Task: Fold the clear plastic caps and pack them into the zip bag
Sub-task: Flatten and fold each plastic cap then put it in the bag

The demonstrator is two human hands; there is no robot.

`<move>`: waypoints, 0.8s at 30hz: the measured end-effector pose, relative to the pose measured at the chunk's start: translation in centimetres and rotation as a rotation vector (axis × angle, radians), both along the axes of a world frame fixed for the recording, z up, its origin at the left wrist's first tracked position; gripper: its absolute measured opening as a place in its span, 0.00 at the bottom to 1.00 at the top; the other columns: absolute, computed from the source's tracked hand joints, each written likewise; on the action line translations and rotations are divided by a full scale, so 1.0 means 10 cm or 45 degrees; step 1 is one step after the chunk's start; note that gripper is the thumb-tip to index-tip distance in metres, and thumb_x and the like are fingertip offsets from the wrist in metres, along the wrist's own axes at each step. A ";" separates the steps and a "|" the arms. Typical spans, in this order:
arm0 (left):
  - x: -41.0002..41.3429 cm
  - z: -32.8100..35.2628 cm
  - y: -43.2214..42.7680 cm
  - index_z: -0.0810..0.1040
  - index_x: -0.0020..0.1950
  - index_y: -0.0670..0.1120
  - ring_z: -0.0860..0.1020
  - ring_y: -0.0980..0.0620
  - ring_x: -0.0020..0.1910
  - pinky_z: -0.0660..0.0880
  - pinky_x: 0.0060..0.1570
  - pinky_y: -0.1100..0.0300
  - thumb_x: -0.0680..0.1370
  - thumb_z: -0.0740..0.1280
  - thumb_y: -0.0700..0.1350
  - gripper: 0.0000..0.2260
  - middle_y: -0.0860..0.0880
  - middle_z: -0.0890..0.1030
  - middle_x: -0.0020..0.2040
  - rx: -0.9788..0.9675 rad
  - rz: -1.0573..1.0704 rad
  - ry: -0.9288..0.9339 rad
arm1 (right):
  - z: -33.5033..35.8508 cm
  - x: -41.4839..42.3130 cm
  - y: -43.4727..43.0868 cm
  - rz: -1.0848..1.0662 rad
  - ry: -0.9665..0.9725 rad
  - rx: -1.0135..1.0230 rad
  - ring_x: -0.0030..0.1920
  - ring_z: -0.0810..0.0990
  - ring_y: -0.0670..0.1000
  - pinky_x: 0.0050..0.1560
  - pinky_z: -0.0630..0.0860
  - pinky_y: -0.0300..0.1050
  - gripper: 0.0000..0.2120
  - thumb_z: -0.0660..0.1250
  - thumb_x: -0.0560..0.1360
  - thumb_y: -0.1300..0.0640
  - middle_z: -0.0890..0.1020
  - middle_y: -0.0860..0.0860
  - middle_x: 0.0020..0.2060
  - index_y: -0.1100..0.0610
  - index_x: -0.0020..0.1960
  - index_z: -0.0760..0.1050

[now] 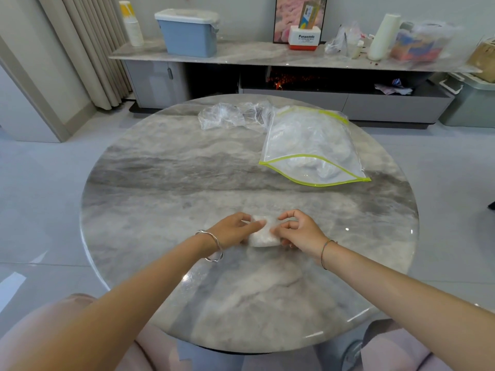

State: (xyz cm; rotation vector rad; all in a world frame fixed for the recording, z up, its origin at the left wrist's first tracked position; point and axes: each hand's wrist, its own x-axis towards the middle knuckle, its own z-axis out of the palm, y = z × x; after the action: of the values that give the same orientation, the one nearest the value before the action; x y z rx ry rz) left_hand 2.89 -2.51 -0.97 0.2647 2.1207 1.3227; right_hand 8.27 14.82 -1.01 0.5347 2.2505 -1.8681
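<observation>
Grip of left hand (232,229) and right hand (301,232) pinches a crinkly, folded, rectangular clear cap (261,239).

Left hand (233,229) holds left end of folded clear plastic cap (263,236) on round marble surface (174,183), index finger (257,223) across top. Right hand (301,231) pinches right end. Zip bag (313,143) far right, mouth open, caps inside. Loose caps (230,115) just beside it.
</observation>
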 end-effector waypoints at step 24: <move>-1.20 -0.13 0.83 0.51 0.77 0.46 0.57 0.48 0.73 0.57 0.70 0.56 0.73 0.71 0.50 0.39 0.48 0.57 0.76 -0.227 0.145 0.893 | -0.20 -0.82 0.83 0.084 0.604 0.857 0.65 0.68 0.43 0.64 0.57 0.23 0.23 0.64 0.73 0.70 0.72 0.48 0.65 0.58 0.67 0.71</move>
State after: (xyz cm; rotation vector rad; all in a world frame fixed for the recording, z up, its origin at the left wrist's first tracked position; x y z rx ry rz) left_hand -9.16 5.77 -2.28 0.6107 2.8516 1.1991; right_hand 0.09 23.14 -2.97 0.0798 3.1717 -1.2585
